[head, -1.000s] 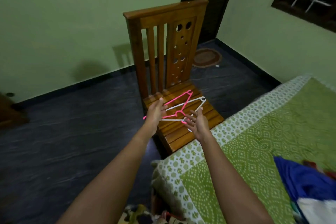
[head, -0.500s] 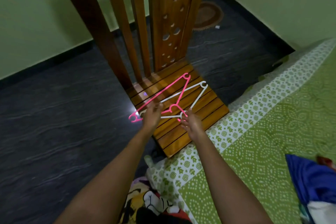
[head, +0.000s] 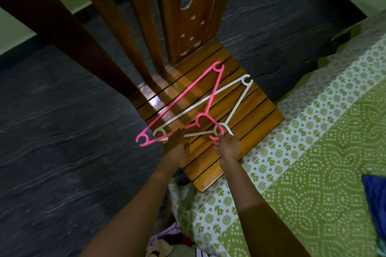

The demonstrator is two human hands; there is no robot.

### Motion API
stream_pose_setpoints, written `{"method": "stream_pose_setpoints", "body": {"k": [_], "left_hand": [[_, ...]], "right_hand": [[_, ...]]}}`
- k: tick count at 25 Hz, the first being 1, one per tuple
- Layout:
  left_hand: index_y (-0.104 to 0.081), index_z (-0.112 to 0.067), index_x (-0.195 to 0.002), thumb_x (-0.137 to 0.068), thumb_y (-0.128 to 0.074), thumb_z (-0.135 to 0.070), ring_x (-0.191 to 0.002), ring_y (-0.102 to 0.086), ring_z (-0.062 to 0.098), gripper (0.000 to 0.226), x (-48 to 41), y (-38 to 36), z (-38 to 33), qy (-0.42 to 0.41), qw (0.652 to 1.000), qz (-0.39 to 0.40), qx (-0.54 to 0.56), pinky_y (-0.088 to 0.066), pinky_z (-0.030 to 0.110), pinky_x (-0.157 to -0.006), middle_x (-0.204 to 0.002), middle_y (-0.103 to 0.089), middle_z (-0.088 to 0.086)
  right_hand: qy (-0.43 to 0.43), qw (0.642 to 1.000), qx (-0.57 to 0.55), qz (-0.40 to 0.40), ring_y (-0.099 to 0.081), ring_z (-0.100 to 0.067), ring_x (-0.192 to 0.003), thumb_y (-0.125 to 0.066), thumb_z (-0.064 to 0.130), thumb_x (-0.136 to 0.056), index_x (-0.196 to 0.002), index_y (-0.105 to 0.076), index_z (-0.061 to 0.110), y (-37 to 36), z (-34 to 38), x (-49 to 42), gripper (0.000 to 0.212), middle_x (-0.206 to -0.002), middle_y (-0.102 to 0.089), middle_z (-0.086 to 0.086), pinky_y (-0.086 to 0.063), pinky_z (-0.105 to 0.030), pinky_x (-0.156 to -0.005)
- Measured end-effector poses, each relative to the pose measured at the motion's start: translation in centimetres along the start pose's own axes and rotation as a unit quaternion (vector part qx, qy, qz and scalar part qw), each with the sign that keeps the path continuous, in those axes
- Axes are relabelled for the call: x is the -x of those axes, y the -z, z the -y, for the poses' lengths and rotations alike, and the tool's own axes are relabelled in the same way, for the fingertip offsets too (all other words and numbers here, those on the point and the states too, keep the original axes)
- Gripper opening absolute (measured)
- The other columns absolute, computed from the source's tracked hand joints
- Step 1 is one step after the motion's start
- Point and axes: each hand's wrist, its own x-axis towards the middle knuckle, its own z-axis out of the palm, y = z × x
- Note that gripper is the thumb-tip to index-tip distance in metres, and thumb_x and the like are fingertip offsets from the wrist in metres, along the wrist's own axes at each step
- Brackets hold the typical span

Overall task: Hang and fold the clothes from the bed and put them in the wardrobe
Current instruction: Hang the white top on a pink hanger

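The left hand (head: 177, 148) is pressing the 2 hangers (head: 182, 98) flat-fingered against the chair seat's (head: 253, 115) front edge, while the right hand (head: 228, 149) is pinching their hooks for lifting.

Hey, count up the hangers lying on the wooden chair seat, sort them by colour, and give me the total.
Pink hanger: 1
White hanger: 1
Total: 2

Blue cloth (head: 375, 200), perhaps a garment, half beyond right edge.
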Motion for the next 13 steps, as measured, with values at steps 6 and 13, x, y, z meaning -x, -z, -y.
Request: {"method": "stream_pose_setpoints", "body": {"k": [6,13], "left_hand": [[-0.032,-0.009,-0.143,-0.092,-0.053,-0.011,-0.128,-0.042,0.028,0.055,-0.8,1.0,0.1,0.007,1.0,-0.025,-0.016,-0.041,0.041,-0.103,-0.142,-0.037,0.014],[-0.039,-0.012,-0.138,-0.094,-0.048,-0.008,-0.124,-0.042,0.027,0.044,-2.2,1.2,0.7,0.014,0.999,-0.033,-0.019,-0.038,0.031,-0.1,-0.138,-0.04,0.012]], "right_hand": [[-0.055,0.997,-0.054,0.009,-0.053,-0.016,-0.071,-0.061,0.014,-0.09,-0.105,-0.061,0.002,-0.6,0.1,0.6,0.018,-0.072,-0.057,-0.001,-0.048,-0.033,-0.067],[-0.043,0.993,-0.111,0.006,-0.062,-0.019,-0.076,-0.056,0.006,-0.092,-0.108,-0.055,0.001,-2.6,-0.2,-0.5,0.016,-0.093,-0.062,-0.011,-0.049,-0.024,-0.058]]}}
